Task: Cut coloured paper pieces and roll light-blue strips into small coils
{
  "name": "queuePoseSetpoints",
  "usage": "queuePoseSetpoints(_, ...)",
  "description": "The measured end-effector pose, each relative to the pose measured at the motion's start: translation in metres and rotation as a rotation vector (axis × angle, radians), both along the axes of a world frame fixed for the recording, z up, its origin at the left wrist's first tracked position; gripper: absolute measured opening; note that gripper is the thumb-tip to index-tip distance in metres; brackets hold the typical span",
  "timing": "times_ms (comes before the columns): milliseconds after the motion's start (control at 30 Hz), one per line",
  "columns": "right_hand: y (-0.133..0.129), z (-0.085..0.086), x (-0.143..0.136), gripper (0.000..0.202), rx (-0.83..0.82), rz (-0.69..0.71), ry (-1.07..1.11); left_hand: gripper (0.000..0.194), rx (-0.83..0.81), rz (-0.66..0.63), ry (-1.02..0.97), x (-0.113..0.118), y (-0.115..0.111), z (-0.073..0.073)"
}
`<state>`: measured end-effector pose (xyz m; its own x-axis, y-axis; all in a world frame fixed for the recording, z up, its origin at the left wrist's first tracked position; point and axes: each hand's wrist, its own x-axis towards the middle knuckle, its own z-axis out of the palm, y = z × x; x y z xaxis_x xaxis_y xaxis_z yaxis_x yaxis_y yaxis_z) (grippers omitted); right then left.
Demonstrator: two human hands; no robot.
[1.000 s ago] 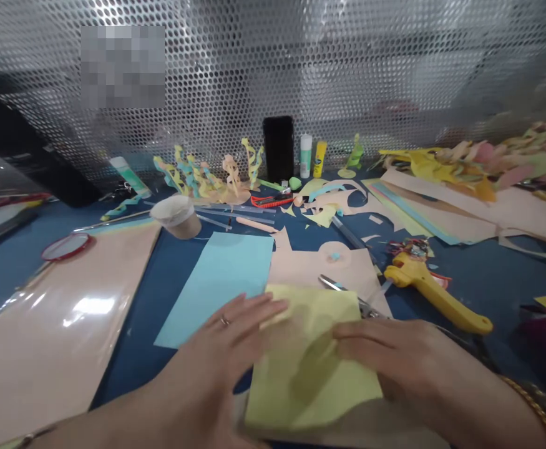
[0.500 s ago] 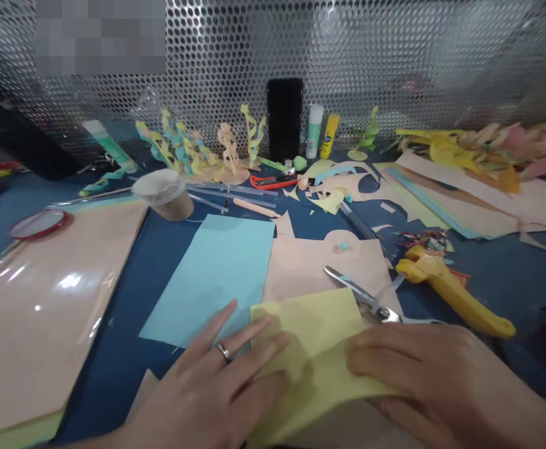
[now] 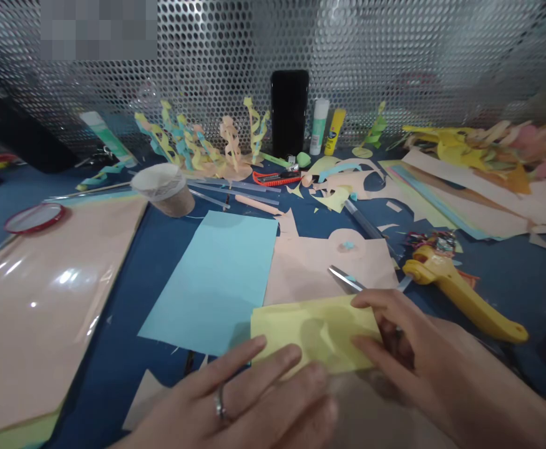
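Observation:
A sheet of yellow paper (image 3: 314, 330) lies folded over on itself in front of me. My left hand (image 3: 254, 399), with a ring on one finger, is spread out, its fingertips resting on the paper's near left part. At the paper's right end my right hand (image 3: 417, 362) grips it, forefinger at the far corner and thumb at the near side. Scissors (image 3: 345, 279) lie just beyond, their handles hidden by the right hand. A light blue sheet (image 3: 216, 280) is to the left, and a pale pink sheet (image 3: 296, 268) with a round cut-out (image 3: 346, 244) lies behind.
A yellow glue gun (image 3: 464, 293) lies at right. Farther back are a paper cup (image 3: 164, 190), a red cutter (image 3: 277, 178), glue sticks (image 3: 319, 128), a phone (image 3: 290, 112) and curled paper plants (image 3: 228, 146). Plastic-wrapped paper (image 3: 52, 312) covers the left side; paper scraps (image 3: 497, 193) pile at right.
The yellow paper's near part has been folded over away from me, making a narrower strip. My right hand has moved to its far right corner; my left hand has slid nearer and rightward.

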<state>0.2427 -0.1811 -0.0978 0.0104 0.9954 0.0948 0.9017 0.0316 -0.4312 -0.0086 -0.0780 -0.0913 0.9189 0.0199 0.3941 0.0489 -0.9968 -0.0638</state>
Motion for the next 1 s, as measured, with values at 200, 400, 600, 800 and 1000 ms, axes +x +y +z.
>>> queuePoseSetpoints(200,-0.001,-0.002,0.007,0.027,0.042,0.063,-0.151,0.046,0.025,0.009,0.309,0.004,0.001,-0.003)
queuePoseSetpoints(400,-0.006,0.004,0.001,0.029,0.438,0.268,-0.436,0.045,0.034,0.017,0.319,0.007,0.002,-0.001)
queuePoseSetpoints(600,-0.003,-0.007,-0.013,0.038,0.400,0.487,-0.480,0.038,0.062,0.015,0.261,0.007,0.004,-0.005)
queuePoseSetpoints(800,0.001,-0.012,-0.013,0.041,0.374,0.470,-0.483,0.042,0.088,0.018,0.279,0.005,0.003,-0.010)
queuePoseSetpoints(1000,-0.003,-0.015,-0.013,0.035,0.367,0.443,-0.465,0.040,0.077,0.027,0.274,0.005,0.002,-0.008)
